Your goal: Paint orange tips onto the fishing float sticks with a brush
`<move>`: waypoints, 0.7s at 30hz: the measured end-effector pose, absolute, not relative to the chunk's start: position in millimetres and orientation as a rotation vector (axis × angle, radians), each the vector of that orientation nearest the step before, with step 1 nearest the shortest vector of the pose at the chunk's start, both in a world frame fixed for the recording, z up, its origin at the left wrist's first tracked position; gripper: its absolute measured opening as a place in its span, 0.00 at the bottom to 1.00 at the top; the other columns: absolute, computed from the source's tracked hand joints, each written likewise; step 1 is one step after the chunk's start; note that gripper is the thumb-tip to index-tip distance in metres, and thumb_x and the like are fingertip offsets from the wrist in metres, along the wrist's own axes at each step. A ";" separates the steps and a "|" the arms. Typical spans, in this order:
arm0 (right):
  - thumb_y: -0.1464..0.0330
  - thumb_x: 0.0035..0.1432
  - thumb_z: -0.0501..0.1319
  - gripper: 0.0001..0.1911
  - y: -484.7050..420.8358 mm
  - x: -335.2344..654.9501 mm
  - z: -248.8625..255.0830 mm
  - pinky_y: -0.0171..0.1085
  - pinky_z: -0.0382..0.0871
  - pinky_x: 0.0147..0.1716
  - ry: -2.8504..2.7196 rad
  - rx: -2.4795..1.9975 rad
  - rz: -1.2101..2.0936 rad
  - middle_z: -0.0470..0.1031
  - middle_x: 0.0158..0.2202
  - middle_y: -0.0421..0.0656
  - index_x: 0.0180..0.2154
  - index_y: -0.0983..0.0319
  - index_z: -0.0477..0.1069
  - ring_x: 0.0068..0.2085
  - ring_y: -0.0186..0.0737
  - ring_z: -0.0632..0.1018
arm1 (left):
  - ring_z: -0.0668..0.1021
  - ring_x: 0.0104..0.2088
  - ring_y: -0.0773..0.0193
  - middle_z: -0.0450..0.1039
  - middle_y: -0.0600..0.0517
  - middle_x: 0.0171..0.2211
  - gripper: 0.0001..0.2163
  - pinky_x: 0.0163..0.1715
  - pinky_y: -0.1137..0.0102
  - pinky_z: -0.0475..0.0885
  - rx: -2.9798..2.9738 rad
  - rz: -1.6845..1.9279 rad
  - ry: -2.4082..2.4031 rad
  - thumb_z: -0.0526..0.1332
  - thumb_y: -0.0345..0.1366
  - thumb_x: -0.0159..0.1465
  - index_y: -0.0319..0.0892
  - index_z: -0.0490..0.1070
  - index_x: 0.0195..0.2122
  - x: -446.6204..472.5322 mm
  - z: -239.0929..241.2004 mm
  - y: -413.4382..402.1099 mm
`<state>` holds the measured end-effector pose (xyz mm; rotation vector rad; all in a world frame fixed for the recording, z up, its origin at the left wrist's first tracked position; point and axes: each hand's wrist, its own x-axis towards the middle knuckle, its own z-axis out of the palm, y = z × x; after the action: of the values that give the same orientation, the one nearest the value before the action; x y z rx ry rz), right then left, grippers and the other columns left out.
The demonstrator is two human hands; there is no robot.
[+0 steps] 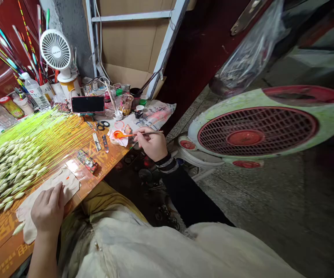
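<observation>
My right hand [152,144] is closed around the handle of a thin paintbrush [155,133]. The brush's orange-coated end reaches into a small cup of orange paint [119,134], which sits on crumpled white tissue [122,142] near the table edge. My left hand [48,208] rests with curled fingers on a pale cloth [71,183]. One white-bodied fishing float [19,228] lies just left of this hand, its stem running toward the fingers. What the fingers hold is hidden. Many similar floats [13,170] with yellow-green stems cover the table's left side.
Scissors [102,125], a phone [88,104], a paint-stained block [87,161] and several paint cups are on the orange table [100,173]. Behind stand a small white fan [56,50] and a water bottle [36,92]. A large green-and-red fan [256,135] is at right.
</observation>
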<state>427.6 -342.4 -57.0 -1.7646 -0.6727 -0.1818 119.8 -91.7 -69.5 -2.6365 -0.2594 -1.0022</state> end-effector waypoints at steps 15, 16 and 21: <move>0.49 0.61 0.59 0.24 -332.0 427.4 -81.7 0.32 0.64 0.18 -0.446 -1.565 -0.116 0.80 0.28 0.44 0.40 0.63 0.78 0.18 0.29 0.70 | 0.76 0.33 0.62 0.79 0.49 0.34 0.10 0.36 0.70 0.68 -2.635 -1.020 -0.227 0.65 0.31 0.63 0.39 0.74 0.46 122.0 -66.8 -92.7; 0.50 0.61 0.59 0.24 -333.8 427.1 -82.4 0.32 0.64 0.17 -0.437 -1.557 -0.120 0.80 0.28 0.44 0.40 0.63 0.78 0.18 0.29 0.70 | 0.76 0.32 0.62 0.79 0.49 0.33 0.10 0.36 0.70 0.68 -2.632 -1.023 -0.225 0.65 0.30 0.63 0.39 0.74 0.46 122.4 -66.4 -93.2; 0.53 0.64 0.57 0.19 -337.0 412.1 -90.8 0.31 0.63 0.18 -0.426 -1.479 -0.201 0.78 0.28 0.42 0.41 0.61 0.77 0.21 0.31 0.71 | 0.75 0.31 0.63 0.78 0.49 0.32 0.10 0.35 0.70 0.68 -2.646 -1.023 -0.239 0.65 0.31 0.63 0.39 0.73 0.46 122.2 -64.8 -97.9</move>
<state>412.1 -337.0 -90.8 -1.4786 -0.4264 -0.2014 122.2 -97.9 -64.8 -2.6461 -0.2386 -1.0227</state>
